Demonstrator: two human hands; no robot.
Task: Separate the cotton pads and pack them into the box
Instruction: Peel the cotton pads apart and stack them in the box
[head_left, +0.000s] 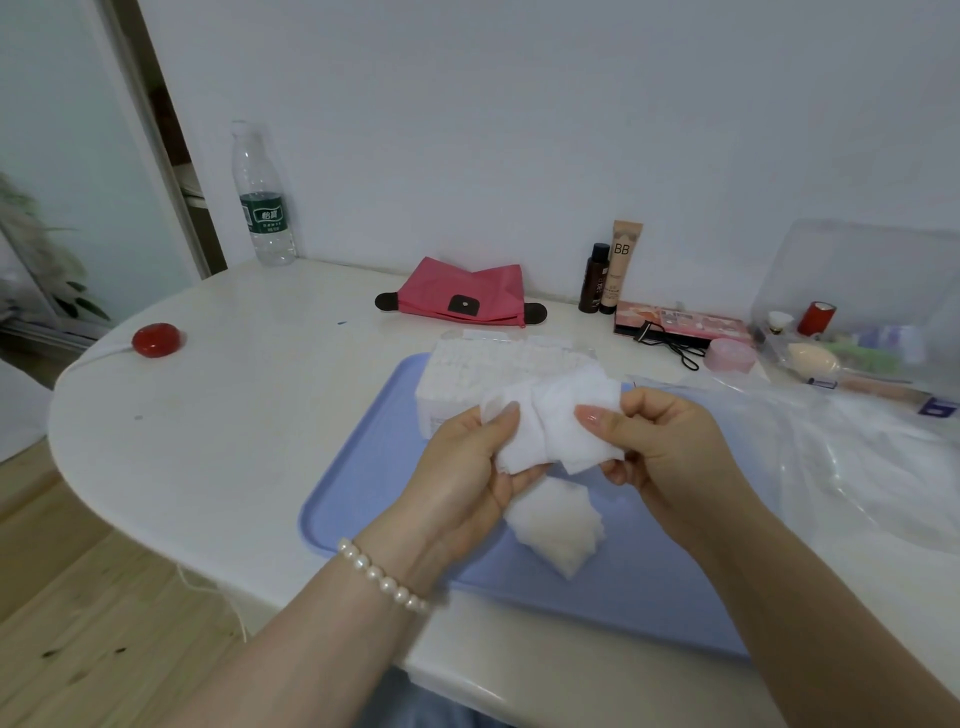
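Both my hands hold thin white square cotton pads (553, 426) above the pale blue plastic tray (374, 467) on the white counter (234, 415): left fingers (506, 415) pinch one side, right fingers (592, 415) the other. A loose heap of white pads (558, 525) lies on the tray below; the white pad stack (483, 374) sits just behind.

White cotton pads (556, 423) — thin, splayed — above tray.
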